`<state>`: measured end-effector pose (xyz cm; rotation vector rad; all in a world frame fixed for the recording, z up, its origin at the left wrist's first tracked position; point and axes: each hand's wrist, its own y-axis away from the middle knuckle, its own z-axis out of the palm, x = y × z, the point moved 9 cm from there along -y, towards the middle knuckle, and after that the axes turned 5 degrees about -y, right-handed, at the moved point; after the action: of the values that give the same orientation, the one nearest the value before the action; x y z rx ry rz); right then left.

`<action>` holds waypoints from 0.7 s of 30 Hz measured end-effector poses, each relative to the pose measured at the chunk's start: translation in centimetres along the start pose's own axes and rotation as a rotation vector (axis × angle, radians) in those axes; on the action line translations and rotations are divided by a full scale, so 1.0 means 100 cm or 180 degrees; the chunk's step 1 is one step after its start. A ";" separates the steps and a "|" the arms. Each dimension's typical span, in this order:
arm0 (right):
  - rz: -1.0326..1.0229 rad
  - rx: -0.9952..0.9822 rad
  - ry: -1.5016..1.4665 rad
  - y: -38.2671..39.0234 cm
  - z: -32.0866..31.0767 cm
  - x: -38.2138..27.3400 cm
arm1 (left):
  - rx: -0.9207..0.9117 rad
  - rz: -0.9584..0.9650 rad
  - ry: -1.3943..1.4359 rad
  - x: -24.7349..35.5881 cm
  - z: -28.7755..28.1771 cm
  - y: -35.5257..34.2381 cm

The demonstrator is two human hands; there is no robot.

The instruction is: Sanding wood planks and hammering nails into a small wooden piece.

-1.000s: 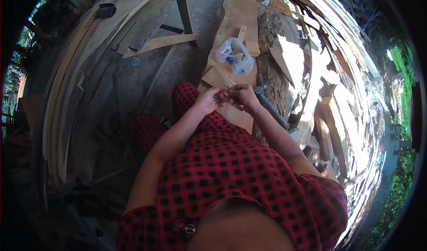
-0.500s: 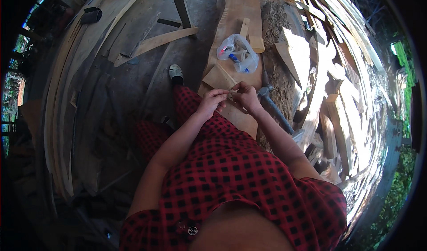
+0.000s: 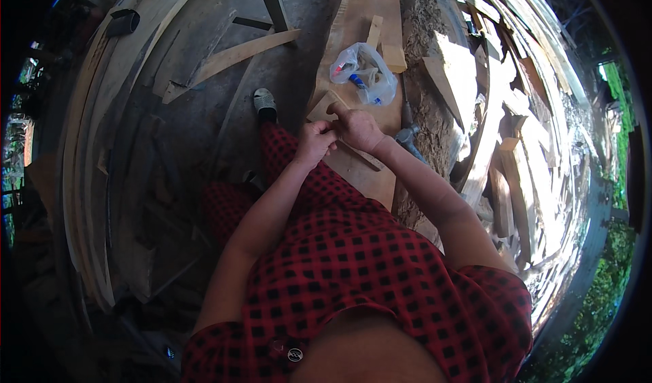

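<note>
My left hand (image 3: 314, 145) and my right hand (image 3: 360, 129) meet over a wide wooden plank (image 3: 386, 179). The left hand's fingers are pinched together; whatever they hold is too small or hidden to name. Curled in beside them, the right hand is closed too, its grip covered by its own back. Just beyond both hands a flat wooden piece (image 3: 323, 104) rests on the plank, partly hidden by the right hand. A thin wooden strip (image 3: 362, 157) lies under my right wrist. Right of that wrist is a hammer (image 3: 407, 136), partly covered by the forearm.
Farther along the plank sits a clear plastic bag (image 3: 382, 84) with blue and red items inside, near small wood blocks (image 3: 393, 58). A bark-edged log (image 3: 424, 64) and heaped scrap wood (image 3: 499, 199) lie to the right. Long boards (image 3: 102, 111) line the left.
My right hand has moved left and turned, its back now covering the fingertips. My left hand has shifted slightly left and closed further. The view has shifted slightly.
</note>
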<state>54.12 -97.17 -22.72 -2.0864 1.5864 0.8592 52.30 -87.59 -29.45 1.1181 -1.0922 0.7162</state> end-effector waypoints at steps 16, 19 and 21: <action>0.1515 0.0552 0.0871 0.143 -0.063 0.154 | 0.0085 -0.0346 -0.0540 -0.051 -0.003 -0.032; 0.1790 0.0670 0.0848 0.171 -0.054 0.164 | 0.0122 -0.0361 -0.0667 -0.054 -0.001 -0.034; 0.1793 0.0663 0.0934 0.175 -0.049 0.165 | 0.0170 -0.0294 -0.0758 -0.055 -0.003 -0.037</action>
<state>41.44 -117.22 -29.01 -1.6947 2.3707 0.5259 53.81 -88.14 -35.88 1.3156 -1.2182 0.5517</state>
